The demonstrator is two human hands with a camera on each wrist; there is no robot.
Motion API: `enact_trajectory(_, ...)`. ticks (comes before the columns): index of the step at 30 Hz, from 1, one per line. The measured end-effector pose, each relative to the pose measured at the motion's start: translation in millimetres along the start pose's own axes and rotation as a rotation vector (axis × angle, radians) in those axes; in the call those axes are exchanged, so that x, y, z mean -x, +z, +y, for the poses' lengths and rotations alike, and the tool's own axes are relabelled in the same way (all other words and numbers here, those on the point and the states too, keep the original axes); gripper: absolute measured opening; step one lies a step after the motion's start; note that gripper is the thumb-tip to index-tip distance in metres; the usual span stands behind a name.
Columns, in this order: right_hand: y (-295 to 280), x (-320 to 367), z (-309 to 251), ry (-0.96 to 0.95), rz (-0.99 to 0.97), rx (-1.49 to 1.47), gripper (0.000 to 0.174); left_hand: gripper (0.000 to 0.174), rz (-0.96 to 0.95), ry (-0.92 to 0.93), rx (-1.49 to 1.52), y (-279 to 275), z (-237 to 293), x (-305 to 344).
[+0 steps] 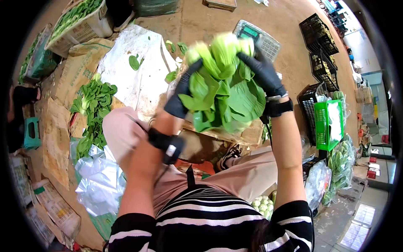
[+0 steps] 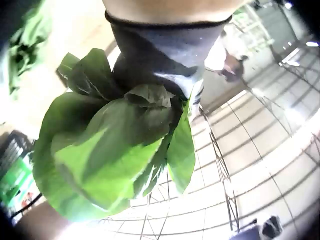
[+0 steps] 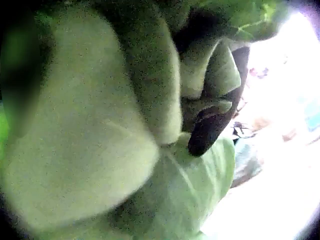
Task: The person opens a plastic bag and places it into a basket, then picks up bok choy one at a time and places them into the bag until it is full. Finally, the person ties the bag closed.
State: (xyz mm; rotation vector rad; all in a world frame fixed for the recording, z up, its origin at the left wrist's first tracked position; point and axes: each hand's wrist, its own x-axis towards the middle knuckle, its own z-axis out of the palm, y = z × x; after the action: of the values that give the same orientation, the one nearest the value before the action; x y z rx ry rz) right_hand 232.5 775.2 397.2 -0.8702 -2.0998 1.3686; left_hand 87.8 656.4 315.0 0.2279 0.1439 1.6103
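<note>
A: What do the hands have?

B: The greens (image 1: 222, 90), lifted between the forearms. The left hand (image 1: 180, 95) grips one side and the right hand (image 1: 265, 74) the other — each curled partway round the bunch, though leaves (image 1: 245, 101) hide most of the fingers.

A: How would you handle it well?

B: I'd take the load at the pale stems (image 1: 224, 52), which look firmer, and squeeze just enough that nothing slips. The leaves seem tender and would likely crease under a tight palm. I'd also mind the scale (image 1: 268, 45), near the right hand on its far side.

A: And the pose?

B: Both arms reach forward, with the hands facing each other across the bunch. Stems point away from the body, leaves toward it — in the left wrist view, they spread out past the glove.
</note>
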Motion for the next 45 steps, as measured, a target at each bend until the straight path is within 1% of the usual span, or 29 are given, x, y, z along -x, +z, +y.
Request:
enact_trajectory(1, -16.8, -2.8, 48.2, -0.069, 0.0, 0.347, 0.062, 0.044, 0.078, -0.102, 0.13, -13.7, -25.9, -5.7)
enact_trajectory(2, -21.2, 8.5, 55.1, 0.156, -0.062, 0.521, 0.052, 0.044, 0.101, -0.186, 0.21, -61.1, -60.0, -16.8)
enact_trajectory(5, -31.4, 17.5, 142.2, 0.181, -0.402, 0.622, 0.054, 0.037, 0.224, -0.108, 0.291, -75.0, -118.3, 1.9)
enact_trajectory(6, -29.3, 18.0, 135.4, 0.354, -0.526, 0.736, 0.06, 0.036, 0.145, 0.003, 0.196, -94.5, -133.9, 1.7)
enact_trajectory(8, -23.5, 3.4, 181.2, 0.372, -0.61, 0.784, 0.065, 0.04, 0.173, 0.034, 0.276, -89.0, -130.0, 2.6)
enact_trajectory(9, -10.3, -2.3, 162.9, 0.361, -0.661, 0.796, 0.066, 0.042, 0.169, 0.0, 0.389, -98.4, -127.7, 0.6)
enact_trajectory(10, -4.2, -12.5, 142.3, 0.585, -0.687, 0.744, 0.064, 0.042, 0.099, 0.011, 0.387, -109.3, -123.6, -1.1)
enact_trajectory(11, 4.1, -31.1, 168.0, 0.609, -0.761, 0.692, 0.065, 0.042, 0.027, 0.018, 0.384, -119.2, -117.0, -3.7)
enact_trajectory(13, 23.5, -57.3, 195.5, 0.366, -0.847, 0.562, 0.065, 0.049, 0.308, 0.076, 0.302, -135.9, -109.1, -10.4)
enact_trajectory(15, 55.1, -91.6, 195.0, 0.372, -0.972, 0.872, 0.064, 0.053, 0.342, 0.094, 0.343, -141.9, -96.3, -9.1)
enact_trajectory(16, 71.3, -107.8, 219.4, 0.272, -1.037, 0.77, 0.067, 0.052, 0.241, 0.1, 0.36, -146.8, -89.4, -2.3)
enact_trajectory(17, 85.5, -114.0, 222.2, 0.233, -0.979, 0.715, 0.071, 0.059, 0.401, 0.134, 0.271, -156.8, -84.5, -5.3)
enact_trajectory(19, 106.7, -119.9, 243.2, 0.001, -0.795, 0.636, 0.08, 0.059, -0.057, 0.353, 0.288, -172.6, -87.6, 9.8)
enact_trajectory(21, 115.1, -115.4, 265.6, -0.08, -0.749, 0.525, 0.078, 0.07, 0.701, -0.262, -1.083, -225.6, -91.5, 17.0)
enact_trajectory(23, 119.7, -98.2, 297.0, -0.257, -0.553, 0.68, 0.071, 0.066, 0.988, -0.368, -1.163, -198.3, -95.4, 12.9)
enact_trajectory(24, 113.6, -93.9, 271.3, -0.031, -0.621, 0.697, 0.065, 0.066, 0.994, -0.388, -1.158, -212.9, -99.9, 17.9)
enact_trajectory(25, 108.8, -93.1, 269.1, 0.005, -0.668, 0.633, 0.066, 0.061, 0.989, -0.388, -1.085, -233.3, -105.9, 20.9)
enact_trajectory(28, 97.7, -87.7, 296.9, -0.122, -0.533, 0.593, 0.063, 0.056, 0.967, -0.325, -0.866, -244.8, -116.5, 22.9)
enact_trajectory(30, 90.0, -84.8, 282.2, 0.032, -0.39, 0.337, 0.057, 0.057, 0.93, -0.21, -0.59, -244.5, -123.2, 25.0)
enact_trajectory(31, 91.4, -86.3, 279.5, 0.15, -0.291, 0.332, 0.052, 0.057, 0.927, -0.21, -0.589, -244.5, -125.6, 28.6)
enact_trajectory(33, 94.9, -88.4, 273.9, 0.101, -0.12, 0.299, 0.048, 0.046, 0.926, -0.251, -0.658, -229.6, -120.6, 37.6)
enact_trajectory(34, 93.3, -85.9, 267.1, 0.096, -0.098, 0.422, 0.043, 0.052, 0.896, -0.287, -1.42, -208.5, -110.3, 39.9)
enact_trajectory(35, 89.8, -82.3, 260.1, 0.097, -0.093, 0.42, 0.043, 0.052, 0.893, -0.288, -1.424, -182.6, -98.1, 38.6)
enact_trajectory(37, 82.0, -71.7, 247.2, -0.149, 0.063, 0.585, 0.041, 0.056, 0.834, -0.06, -1.656, -154.7, -86.3, 39.3)
enact_trajectory(39, 62.2, -55.5, 223.6, -0.126, 0.19, 0.52, 0.041, 0.046, 0.884, -0.152, -1.825, -164.7, -84.2, 34.2)
enact_trajectory(41, 42.8, -36.6, 214.3, -0.088, 0.347, 0.366, 0.044, 0.037, 0.743, -0.441, -1.796, -171.9, -80.6, 30.3)
enact_trajectory(42, 35.3, -25.8, 212.1, -0.055, 0.391, 0.315, 0.044, 0.035, 0.707, -0.315, -1.937, -182.0, -86.4, 30.5)
enact_trajectory(43, 32.8, -15.2, 214.1, -0.054, 0.396, 0.326, 0.044, 0.035, 0.695, -0.311, -1.932, -192.1, -93.4, 30.0)
enact_trajectory(45, 38.0, 4.4, 213.5, -0.145, 0.456, 0.395, 0.045, 0.033, 0.561, -0.145, -1.973, -197.8, -98.2, 24.3)
